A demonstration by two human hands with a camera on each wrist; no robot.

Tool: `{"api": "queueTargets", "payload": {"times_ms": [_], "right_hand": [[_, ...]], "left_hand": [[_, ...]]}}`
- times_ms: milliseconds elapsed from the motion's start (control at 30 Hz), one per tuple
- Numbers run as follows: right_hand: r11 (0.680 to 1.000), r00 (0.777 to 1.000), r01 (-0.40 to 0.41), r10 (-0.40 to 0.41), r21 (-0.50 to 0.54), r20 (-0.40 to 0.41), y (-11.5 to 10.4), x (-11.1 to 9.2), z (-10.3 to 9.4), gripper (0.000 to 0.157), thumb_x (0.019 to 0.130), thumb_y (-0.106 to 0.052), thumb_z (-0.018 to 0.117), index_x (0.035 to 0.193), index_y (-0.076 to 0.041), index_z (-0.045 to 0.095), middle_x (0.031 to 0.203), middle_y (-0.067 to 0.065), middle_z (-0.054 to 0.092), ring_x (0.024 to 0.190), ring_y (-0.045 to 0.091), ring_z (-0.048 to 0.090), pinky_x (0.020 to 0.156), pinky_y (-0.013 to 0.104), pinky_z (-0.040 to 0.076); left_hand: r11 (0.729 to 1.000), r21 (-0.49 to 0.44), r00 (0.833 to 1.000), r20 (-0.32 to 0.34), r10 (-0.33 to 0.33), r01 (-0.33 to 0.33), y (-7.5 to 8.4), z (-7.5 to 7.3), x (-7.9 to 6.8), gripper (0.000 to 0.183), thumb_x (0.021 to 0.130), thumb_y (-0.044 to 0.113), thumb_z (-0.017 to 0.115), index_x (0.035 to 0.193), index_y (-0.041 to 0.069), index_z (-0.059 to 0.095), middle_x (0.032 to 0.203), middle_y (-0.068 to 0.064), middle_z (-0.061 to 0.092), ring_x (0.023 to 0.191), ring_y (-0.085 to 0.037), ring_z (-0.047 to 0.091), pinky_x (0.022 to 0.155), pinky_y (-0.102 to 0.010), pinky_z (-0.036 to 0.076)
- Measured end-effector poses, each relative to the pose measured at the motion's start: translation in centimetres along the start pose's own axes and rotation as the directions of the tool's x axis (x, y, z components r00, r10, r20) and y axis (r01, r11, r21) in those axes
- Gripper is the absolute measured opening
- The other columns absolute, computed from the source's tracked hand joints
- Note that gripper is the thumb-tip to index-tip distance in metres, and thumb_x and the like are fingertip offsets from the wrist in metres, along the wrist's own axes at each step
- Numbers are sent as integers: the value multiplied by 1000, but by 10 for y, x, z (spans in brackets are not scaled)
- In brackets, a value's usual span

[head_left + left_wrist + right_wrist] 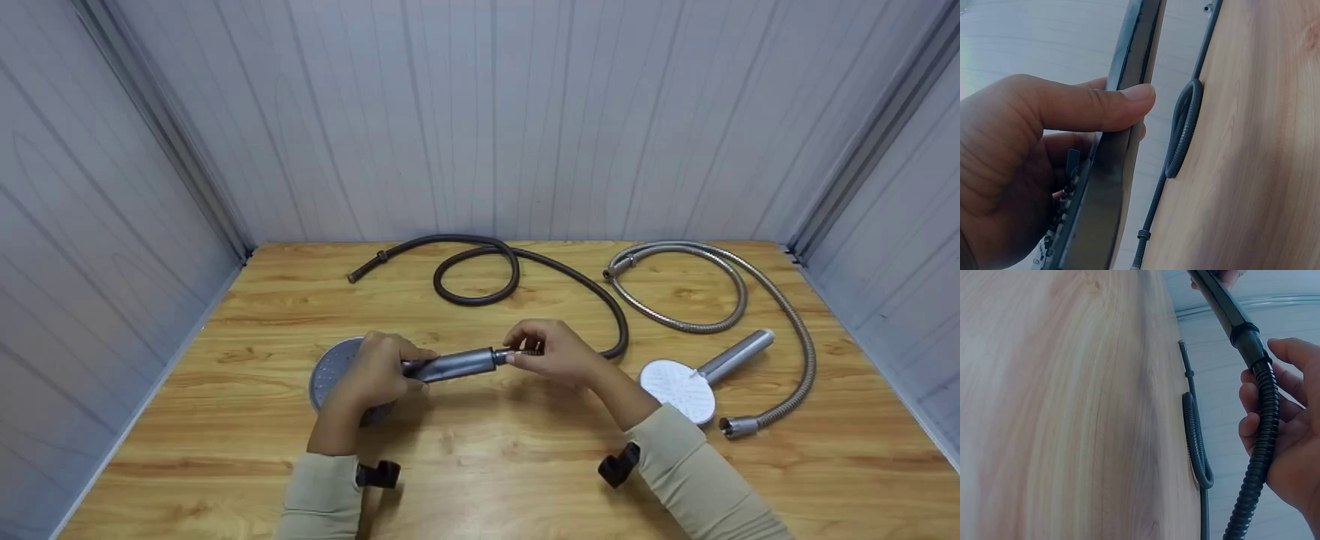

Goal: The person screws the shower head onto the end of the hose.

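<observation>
While left fingers [1100, 107] grip smooth dark shower handle [459, 365], right fingers [1249, 396] curl loosely round ribbed black hose [1269, 413].

Dark hose [474, 301] and silver hose [697, 328] obstruct, leaving far left free.

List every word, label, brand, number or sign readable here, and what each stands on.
None readable in any view.
Dark hand shower: pale marks near the left wrist view's bottom edge, too blurred to call lettering.
Silver hand shower with white face: faint pattern, no legible characters.
</observation>
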State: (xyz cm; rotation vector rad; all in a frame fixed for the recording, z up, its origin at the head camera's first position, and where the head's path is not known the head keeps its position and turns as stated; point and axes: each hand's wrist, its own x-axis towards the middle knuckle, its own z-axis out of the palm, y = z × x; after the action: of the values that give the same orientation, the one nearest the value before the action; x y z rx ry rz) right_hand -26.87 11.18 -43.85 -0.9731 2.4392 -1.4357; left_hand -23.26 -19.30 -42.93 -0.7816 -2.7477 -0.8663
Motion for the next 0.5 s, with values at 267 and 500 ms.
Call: {"api": "queueTargets", "payload": {"times_ms": [267, 500], "right_hand": [[1000, 1000, 17, -17, -7, 9, -19, -3, 0, 25, 82, 2, 75, 106, 4, 66, 97, 18, 66, 81, 32, 58, 67, 27, 45], [999, 999, 42, -42, -5, 7, -43, -7, -3, 19, 83, 4, 73, 101, 7, 67, 94, 19, 66, 75, 25, 56, 64, 24, 43]], "left_hand": [[1000, 5, 1000, 12, -4, 4, -1, -1, 0, 42, 63, 8, 88, 103, 15, 79, 89, 3, 75, 79, -10, 64, 98, -49, 34], [1000, 18, 1000, 2, 24, -24, -2, -1, 1, 42, 62, 7, 87, 103, 14, 78, 89, 2, 75, 80, -11, 65, 93, -48, 37]]}}
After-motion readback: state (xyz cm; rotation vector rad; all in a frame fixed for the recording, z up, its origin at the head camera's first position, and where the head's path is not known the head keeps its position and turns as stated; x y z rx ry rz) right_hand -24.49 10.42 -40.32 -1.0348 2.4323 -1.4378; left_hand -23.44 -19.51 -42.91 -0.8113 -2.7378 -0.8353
